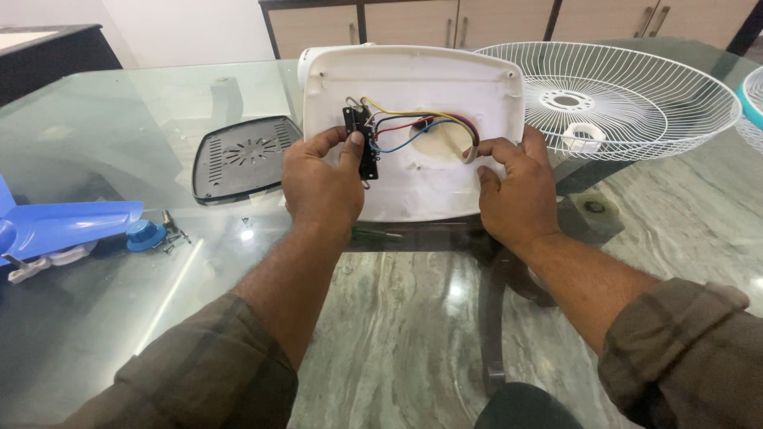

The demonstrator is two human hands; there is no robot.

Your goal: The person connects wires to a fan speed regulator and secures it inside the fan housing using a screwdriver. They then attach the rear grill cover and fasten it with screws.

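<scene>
A black vented plastic cover (245,157) lies on the glass tabletop (103,318). White wire fan guard (636,111) far right; blue plastic fan blade (56,229) far left.

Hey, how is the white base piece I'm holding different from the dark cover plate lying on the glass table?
The white base piece is tilted up, gripped by the left hand and right hand; the dark cover plate lies flat, untouched. The white base piece is solid, carrying coloured wires and a black switch; the dark cover plate is slotted and bare. The white one looks larger. Both have rounded corners.
</scene>
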